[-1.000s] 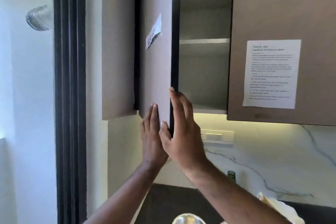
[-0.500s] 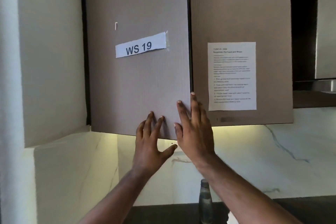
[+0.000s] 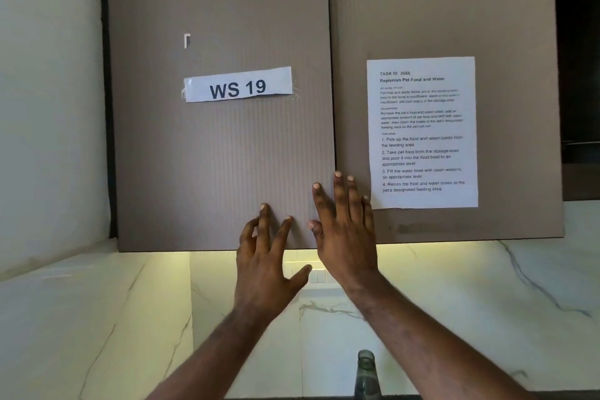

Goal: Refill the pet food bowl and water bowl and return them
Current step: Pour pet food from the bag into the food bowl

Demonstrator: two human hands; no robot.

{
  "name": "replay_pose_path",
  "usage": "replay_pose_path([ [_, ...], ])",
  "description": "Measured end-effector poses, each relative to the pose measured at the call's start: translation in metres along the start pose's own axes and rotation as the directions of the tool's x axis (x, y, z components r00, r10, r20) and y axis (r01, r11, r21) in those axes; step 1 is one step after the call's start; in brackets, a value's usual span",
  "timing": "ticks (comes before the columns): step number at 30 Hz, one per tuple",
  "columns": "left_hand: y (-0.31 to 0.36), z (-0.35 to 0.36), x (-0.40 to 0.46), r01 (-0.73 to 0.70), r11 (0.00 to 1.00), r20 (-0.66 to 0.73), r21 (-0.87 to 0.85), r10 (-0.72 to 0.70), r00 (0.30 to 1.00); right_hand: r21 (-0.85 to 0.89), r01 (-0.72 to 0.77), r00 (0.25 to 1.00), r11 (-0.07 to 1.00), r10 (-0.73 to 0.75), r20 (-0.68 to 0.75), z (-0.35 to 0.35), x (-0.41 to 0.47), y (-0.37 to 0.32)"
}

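Though only the head view is on offer, enough to read: left hand (image 3: pixel 266 265) spread, fingertips on the lower edge of the left cupboard door (image 3: pixel 220 146), which carries the "WS 19" label (image 3: pixel 238 85). Right hand (image 3: pixel 345 231) flat and open, fingers fanned across the seam between that door and the right cupboard door (image 3: pixel 448 10), just beside the taped task sheet (image 3: pixel 422 132). Nothing held or pinched in either hand. Neck of a dark glass bottle (image 3: pixel 366 373) at the bottom edge, in front of the marble wall (image 3: pixel 487 302) under the strip light. No food bowl, water bowl or pet food anywhere in view — whereabouts impossible to tell from here.

Risks, as a judgement: bottle directly beneath the forearms, so a careless drop of the arms likely to knock it over; door possibly not fully seated, free to spring back if released too soon; fingers over the seam liable to be nipped.

Against a second ago — door then swung wide with bare shelves showing, now shut flush; half a second ago already closed, hands much as here.
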State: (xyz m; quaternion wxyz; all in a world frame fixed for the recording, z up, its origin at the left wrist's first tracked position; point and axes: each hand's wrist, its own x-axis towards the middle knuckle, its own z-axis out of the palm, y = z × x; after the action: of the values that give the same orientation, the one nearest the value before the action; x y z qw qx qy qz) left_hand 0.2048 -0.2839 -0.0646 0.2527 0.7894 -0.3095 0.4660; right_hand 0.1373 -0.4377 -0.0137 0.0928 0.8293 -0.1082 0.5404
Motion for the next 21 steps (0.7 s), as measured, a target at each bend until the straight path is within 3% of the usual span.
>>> replay_pose_path([
  [11,0.009,0.027,0.008,0.066,0.996,-0.042,-0.053,-0.068,0.997,0.011,0.042,0.999,0.999,-0.042,0.030,0.030,0.011,0.010],
  [16,0.020,0.034,-0.023,-0.028,0.944,-0.098,-0.328,-0.005,0.995,0.048,0.049,0.998,0.998,-0.051,0.037,0.020,-0.024,0.014],
  [21,0.029,0.072,-0.091,0.091,0.782,0.129,-0.616,-0.013,0.992,0.129,-0.099,0.983,0.987,0.078,0.164,0.017,-0.112,0.030],
])
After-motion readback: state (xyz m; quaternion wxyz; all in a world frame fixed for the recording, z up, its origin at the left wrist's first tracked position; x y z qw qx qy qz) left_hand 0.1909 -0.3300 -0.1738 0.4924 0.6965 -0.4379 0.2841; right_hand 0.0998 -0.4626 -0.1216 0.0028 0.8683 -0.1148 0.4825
